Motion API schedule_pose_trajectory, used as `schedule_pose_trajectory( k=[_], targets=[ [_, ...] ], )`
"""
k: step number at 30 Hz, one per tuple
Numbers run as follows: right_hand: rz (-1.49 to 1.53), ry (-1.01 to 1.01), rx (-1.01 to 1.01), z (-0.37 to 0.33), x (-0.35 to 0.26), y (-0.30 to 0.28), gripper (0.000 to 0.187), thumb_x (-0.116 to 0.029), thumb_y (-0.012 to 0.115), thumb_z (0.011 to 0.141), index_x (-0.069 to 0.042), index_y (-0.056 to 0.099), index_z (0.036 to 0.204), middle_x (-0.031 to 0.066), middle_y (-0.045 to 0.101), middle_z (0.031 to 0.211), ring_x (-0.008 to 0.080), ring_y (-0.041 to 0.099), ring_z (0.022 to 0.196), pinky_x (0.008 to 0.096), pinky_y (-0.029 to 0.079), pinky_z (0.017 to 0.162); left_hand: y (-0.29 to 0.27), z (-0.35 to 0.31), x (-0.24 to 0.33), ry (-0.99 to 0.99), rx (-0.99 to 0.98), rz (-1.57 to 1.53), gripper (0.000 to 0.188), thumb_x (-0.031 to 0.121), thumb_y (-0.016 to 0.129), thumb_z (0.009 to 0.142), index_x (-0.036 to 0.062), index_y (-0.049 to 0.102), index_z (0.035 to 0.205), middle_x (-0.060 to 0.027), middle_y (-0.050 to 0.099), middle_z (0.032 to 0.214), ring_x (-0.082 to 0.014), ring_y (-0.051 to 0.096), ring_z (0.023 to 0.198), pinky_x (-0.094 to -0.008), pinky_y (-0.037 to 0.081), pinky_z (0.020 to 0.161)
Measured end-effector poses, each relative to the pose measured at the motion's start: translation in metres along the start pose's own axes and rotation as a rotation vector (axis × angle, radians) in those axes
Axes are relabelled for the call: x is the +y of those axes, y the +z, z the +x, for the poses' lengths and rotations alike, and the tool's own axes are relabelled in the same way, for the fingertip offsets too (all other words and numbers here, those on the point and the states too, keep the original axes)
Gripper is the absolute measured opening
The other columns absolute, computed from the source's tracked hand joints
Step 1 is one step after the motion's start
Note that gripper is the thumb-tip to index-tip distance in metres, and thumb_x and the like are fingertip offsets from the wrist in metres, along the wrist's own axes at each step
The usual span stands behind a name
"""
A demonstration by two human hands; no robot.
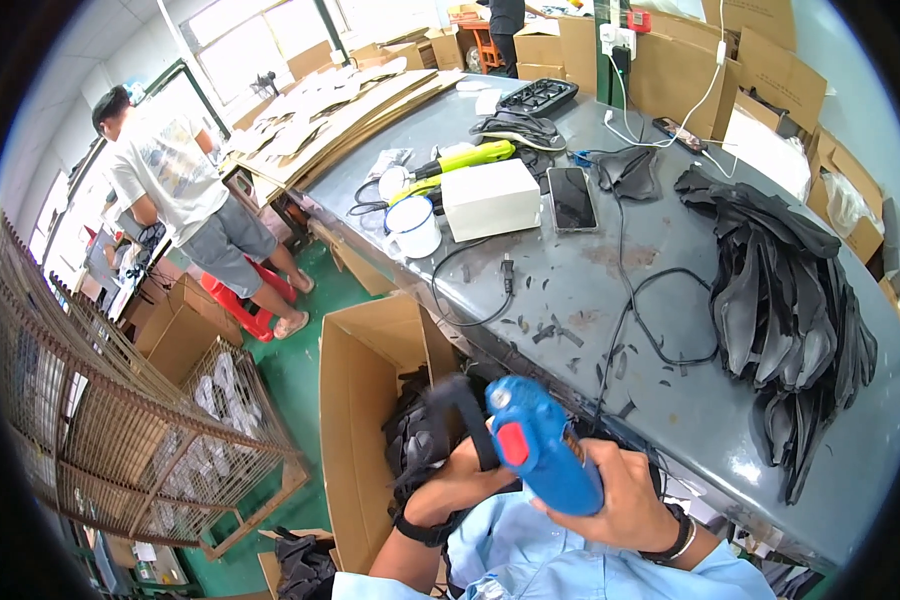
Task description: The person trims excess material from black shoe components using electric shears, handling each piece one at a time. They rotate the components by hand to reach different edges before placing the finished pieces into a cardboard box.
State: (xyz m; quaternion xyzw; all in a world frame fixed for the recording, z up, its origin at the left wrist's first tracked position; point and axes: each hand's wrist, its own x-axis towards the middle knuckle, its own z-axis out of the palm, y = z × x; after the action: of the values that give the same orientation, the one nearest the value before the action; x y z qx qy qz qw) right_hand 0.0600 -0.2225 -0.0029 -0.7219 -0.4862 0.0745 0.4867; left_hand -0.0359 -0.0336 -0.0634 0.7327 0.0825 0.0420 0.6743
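**Blue, rounded, red-buttoned plastic tool (550,455) gripped**

By the near edge of the flat grey table (675,415), it sits clamped between thumb and fingers of the right hand (630,500). The left hand (465,482) meets a bent black strip (481,436); its grip cannot be told.

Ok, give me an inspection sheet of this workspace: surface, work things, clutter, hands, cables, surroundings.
Surface: grey table, black scraps scattered on it.
Work things: blue tool with a red button; black strip, blurred.
Clutter: mug, white box, phone, black pile.
Hands: right hand grips the blue tool; left hand holds the black strip.
Cables: black cable loops over the table; plug lying unplugged; white cable at the far side.
Surroundings: open carton beside the table, wire cage and standing person at left.
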Motion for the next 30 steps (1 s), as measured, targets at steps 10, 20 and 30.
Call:
schedule_pose_trajectory(
  k=[10,20,30],
  targets=[
    [0.204,-0.035,-0.227,-0.007,0.010,0.011,0.059,-0.018,0.080,0.065,-0.001,0.048,0.112,0.0166,0.063,0.080,0.0335,0.065,0.072,0.0371,0.052,0.061,0.020,0.037,0.045,0.715,0.710,-0.835,0.047,0.036,0.056,0.092,0.0062,0.040,0.125,-0.0137,0.054,0.113,-0.0178,0.056,0.084,-0.0300,0.048,0.066],
    [-0.162,0.045,-0.092,-0.018,0.024,0.011,0.058,-0.016,0.079,0.065,0.000,0.047,0.110,0.0150,0.063,0.073,0.0314,0.063,0.059,0.0390,0.049,0.055,0.000,0.013,0.066,0.419,0.653,-0.525,0.025,0.012,0.059,0.089,0.0018,0.047,0.107,-0.0108,0.057,0.080,-0.0118,0.049,0.043,-0.0198,0.038,0.035],
    [-0.145,-0.004,-0.055,-0.017,0.019,0.012,0.054,-0.013,0.078,0.063,0.000,0.049,0.106,0.0141,0.062,0.072,0.0320,0.062,0.061,0.0382,0.049,0.056,0.004,0.010,0.052,0.387,0.633,-0.529,0.027,0.002,0.061,0.086,0.0008,0.049,0.110,-0.0151,0.061,0.096,-0.0145,0.060,0.059,-0.0243,0.050,0.051]
  ],
)
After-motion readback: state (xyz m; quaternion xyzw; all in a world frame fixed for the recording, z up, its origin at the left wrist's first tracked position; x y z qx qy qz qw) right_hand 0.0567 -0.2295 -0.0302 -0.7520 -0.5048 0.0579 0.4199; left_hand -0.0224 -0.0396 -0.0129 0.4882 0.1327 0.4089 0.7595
